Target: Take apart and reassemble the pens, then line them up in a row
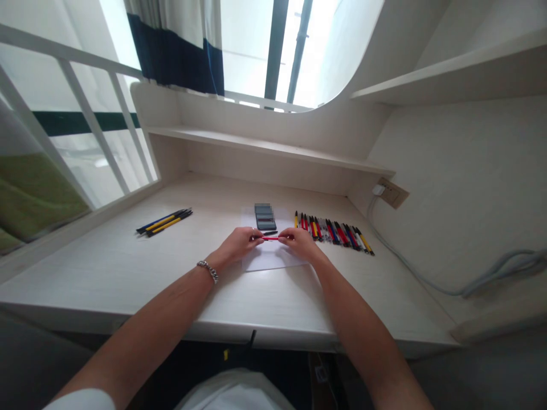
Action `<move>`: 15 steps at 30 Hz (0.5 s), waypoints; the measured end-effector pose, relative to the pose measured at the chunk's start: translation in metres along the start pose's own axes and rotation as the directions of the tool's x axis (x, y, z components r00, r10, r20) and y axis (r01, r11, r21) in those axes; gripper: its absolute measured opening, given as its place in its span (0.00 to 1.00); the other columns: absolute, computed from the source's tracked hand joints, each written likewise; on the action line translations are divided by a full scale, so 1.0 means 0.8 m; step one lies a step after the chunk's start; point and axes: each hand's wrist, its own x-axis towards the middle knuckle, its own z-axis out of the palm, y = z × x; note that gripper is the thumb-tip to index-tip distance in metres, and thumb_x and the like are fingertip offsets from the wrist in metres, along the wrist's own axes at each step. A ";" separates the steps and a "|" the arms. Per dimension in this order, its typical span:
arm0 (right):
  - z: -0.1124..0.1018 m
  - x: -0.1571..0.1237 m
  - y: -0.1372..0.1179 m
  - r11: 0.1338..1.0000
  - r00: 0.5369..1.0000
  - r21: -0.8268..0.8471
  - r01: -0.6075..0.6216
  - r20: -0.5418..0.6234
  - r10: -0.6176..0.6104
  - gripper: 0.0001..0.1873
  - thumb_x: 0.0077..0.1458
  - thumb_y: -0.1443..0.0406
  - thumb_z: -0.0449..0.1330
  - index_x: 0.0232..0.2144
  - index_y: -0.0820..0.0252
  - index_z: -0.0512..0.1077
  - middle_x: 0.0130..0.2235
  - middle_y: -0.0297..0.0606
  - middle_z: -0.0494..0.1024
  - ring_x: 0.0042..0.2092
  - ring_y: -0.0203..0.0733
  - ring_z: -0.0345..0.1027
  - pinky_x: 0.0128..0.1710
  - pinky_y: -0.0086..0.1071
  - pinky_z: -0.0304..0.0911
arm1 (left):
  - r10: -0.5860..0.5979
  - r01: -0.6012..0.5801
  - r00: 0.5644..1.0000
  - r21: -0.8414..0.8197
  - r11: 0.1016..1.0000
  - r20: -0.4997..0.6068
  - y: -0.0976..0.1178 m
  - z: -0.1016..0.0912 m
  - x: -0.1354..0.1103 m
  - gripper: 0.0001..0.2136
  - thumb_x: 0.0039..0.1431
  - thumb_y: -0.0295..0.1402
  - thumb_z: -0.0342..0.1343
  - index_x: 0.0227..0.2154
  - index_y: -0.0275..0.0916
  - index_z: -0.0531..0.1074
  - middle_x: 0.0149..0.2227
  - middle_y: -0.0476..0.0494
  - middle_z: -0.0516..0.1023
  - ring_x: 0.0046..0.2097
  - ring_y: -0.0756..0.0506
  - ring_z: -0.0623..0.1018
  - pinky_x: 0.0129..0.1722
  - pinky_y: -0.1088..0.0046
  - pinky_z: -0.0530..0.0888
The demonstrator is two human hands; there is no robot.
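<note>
Item 1: red pen (270, 238). Held level just above a white paper sheet (269, 259), near the middle of the bench (128, 267). Long axis runs left to right across the view, one end toward each hand.

Item 2: left hand (237, 244). Fingers pinched on the left end of the red pen. A metal bracelet (208, 270) sits on the wrist.

Item 3: right hand (301, 244). Fingers pinched on the right end of the same pen. Both hands are equally near it, each gripping its own end, with only a short red stretch visible between them. Whether the pen is in one piece or in two parts cannot be told.

Item 4: a small dark part (269, 232), lying on the sheet just beyond the red pen; too small to identify.

Item 5: dark phone (265, 217), flat at the far edge of the sheet, beyond the hands.

Item 6: row of pens (333, 232), red, blue, yellow and black, laid side by side on the bench just right of the right hand.

Item 7: small group of yellow-and-dark pens (164, 222), lying together well to the left, apart from the hands.

Item 8: wall socket with grey cable (427, 279), trailing along the right side of the bench.
</note>
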 end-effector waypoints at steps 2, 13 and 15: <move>0.002 0.000 0.005 0.999 0.999 -0.045 0.012 0.039 -0.010 0.07 0.55 0.64 0.64 0.34 0.58 0.82 0.35 0.38 0.82 0.36 0.40 0.72 0.38 0.30 0.61 | 0.009 -0.010 0.999 0.032 0.999 0.051 -0.002 0.003 0.000 0.13 0.60 0.39 0.55 0.40 0.40 0.82 0.37 0.42 0.82 0.36 0.45 0.78 0.38 0.71 0.72; -0.015 0.010 0.032 0.986 0.996 -0.146 -0.081 -0.054 0.074 0.09 0.58 0.67 0.61 0.37 0.58 0.82 0.39 0.41 0.83 0.42 0.44 0.74 0.44 0.34 0.64 | -0.186 0.191 0.981 0.107 0.976 -0.061 -0.020 -0.009 0.003 0.14 0.61 0.38 0.53 0.39 0.40 0.81 0.35 0.42 0.83 0.36 0.44 0.79 0.36 0.71 0.72; -0.016 0.008 0.034 0.987 0.996 -0.137 -0.084 -0.040 0.079 0.08 0.57 0.67 0.62 0.37 0.58 0.82 0.39 0.41 0.83 0.41 0.44 0.74 0.43 0.34 0.64 | -0.210 0.219 0.975 0.140 0.966 -0.076 -0.024 -0.010 0.004 0.13 0.60 0.39 0.53 0.39 0.40 0.81 0.35 0.42 0.83 0.36 0.44 0.79 0.36 0.71 0.72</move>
